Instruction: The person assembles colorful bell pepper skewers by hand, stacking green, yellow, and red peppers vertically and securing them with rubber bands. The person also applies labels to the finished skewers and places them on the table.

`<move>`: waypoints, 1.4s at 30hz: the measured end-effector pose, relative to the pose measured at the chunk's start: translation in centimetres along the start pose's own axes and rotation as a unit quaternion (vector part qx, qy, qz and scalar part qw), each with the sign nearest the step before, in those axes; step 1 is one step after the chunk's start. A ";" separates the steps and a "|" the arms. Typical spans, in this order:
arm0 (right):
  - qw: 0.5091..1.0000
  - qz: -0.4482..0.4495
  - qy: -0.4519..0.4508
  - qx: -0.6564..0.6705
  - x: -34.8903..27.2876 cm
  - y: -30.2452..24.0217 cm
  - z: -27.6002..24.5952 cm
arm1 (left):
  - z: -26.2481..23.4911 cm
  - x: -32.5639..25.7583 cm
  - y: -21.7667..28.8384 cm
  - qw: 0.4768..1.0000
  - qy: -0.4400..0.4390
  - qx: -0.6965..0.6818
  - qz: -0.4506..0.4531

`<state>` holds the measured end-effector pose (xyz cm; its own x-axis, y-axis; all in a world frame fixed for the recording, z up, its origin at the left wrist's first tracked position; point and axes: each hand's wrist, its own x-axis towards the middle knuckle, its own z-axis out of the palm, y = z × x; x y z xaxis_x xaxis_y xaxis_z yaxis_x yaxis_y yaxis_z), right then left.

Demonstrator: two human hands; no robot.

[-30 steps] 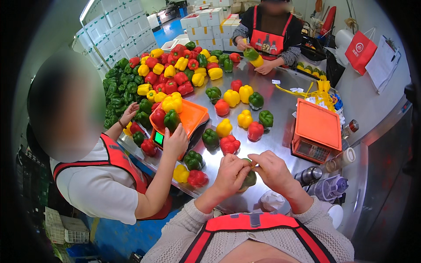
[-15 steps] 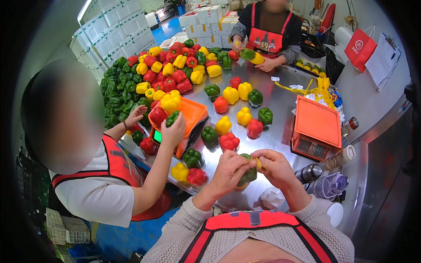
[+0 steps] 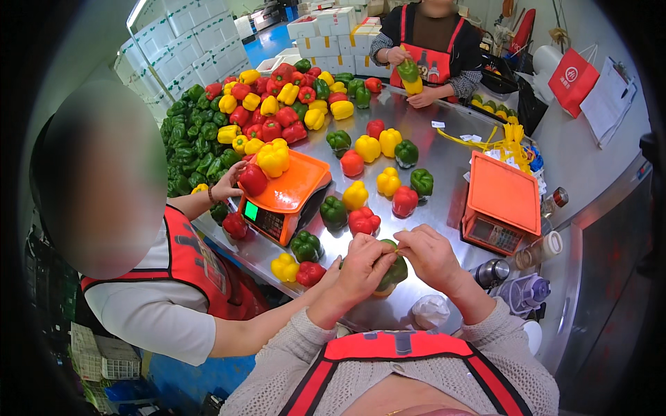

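Observation:
Right in front of me, my left hand [image 3: 361, 269] is closed round an upright green bell pepper [image 3: 395, 274]. A paler, yellowish part shows beneath the pepper; I cannot make out whether it is a second pepper. My right hand [image 3: 431, 258] pinches a thin yellow strip [image 3: 396, 250] at the pepper's top, and the left fingertips meet it there. Much of the pepper is hidden by my left hand. Just beyond my hands stands a red bell pepper [image 3: 364, 222], among several loose red, yellow and green ones on the metal table [image 3: 444, 149].
At left, a co-worker's hand [image 3: 227, 183] is by an orange scale [image 3: 298, 182] bearing peppers; their other arm [image 3: 277, 320] reaches beside my left wrist. A pepper heap [image 3: 277, 104] lies beyond. Another orange scale [image 3: 503, 194] and bottles [image 3: 490, 273] stand right. Across, someone holds peppers [image 3: 411, 78].
The yellow strip at my fingers shows less, and my right hand has shifted slightly up. The co-worker's green pepper has left the scale area, their arm now stretched towards me. The far person's peppers turned upright.

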<state>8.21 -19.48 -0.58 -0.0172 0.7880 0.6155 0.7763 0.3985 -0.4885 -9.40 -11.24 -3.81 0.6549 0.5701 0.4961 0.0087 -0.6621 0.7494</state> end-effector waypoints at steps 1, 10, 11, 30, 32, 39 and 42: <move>0.999 0.027 -0.016 0.022 0.1 0.0 -0.2 | -0.1 0.1 0.2 1.000 -0.010 -0.007 -0.004; 0.857 0.325 -0.115 0.383 -0.7 0.8 -0.6 | 0.8 0.2 -0.2 0.998 0.012 0.019 0.065; 0.859 0.318 -0.116 0.385 -0.8 0.7 -0.7 | 0.9 0.1 -0.3 0.998 0.010 0.026 0.061; 0.911 0.239 -0.135 0.306 1.8 0.0 -3.2 | -0.9 2.9 1.0 0.925 -0.153 0.170 0.303; 0.930 0.205 -0.133 0.274 1.9 -0.6 -3.5 | -1.2 3.1 1.1 0.915 -0.159 0.204 0.310; 0.900 0.263 -0.110 0.330 1.1 1.3 -2.6 | -2.3 4.2 1.7 0.882 -0.182 0.282 0.330; 0.905 0.273 -0.085 0.316 -0.1 2.5 -0.7 | -2.6 5.6 3.3 0.858 -0.211 0.287 0.369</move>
<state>10.59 -18.93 -1.46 0.1223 0.9876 0.0988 0.1835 0.0753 -0.9801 -7.69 -8.93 2.59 0.8569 -0.2550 0.4480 -0.2349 -0.9668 -0.1011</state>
